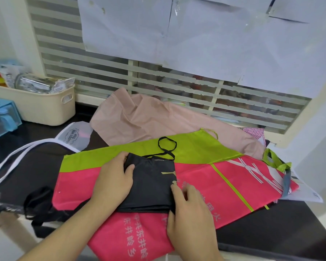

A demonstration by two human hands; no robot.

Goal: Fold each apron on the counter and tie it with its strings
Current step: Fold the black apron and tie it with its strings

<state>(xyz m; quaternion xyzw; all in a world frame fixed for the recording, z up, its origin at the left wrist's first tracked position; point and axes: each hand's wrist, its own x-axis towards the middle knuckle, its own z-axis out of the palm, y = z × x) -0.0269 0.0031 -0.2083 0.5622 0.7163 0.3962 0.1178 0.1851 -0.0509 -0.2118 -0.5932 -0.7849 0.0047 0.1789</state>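
The dark counter (282,219) ran under everything, with the pile of aprons spread across it. Largest on top was the pink and green apron (205,178), lying flat with its long axis running left to right, its bib end and green ties off toward the right. Behind it a beige apron (143,119) lay crumpled against the window sill, and a black apron with white strings (32,162) sat at the left.

On the pink one lay the folded black apron (151,183), a thick squarish packet whose slightly longer side ran from me toward the window. Its black string (167,146) trailed off the far edge in a loose loop over the green band.

My left hand (113,181) pressed flat on the packet's left edge, fingers straight and close together, thumb lying over the cloth. My right hand (188,210) held the near right edge; its fingers looked bent down onto the fabric, though I could not tell whether they pinched it or only pushed.

I judged the cloth light, thin and limp, fairly slick, likely to spring open if released. The string was the part to take, near where it left the packet, while one palm kept the folds down.
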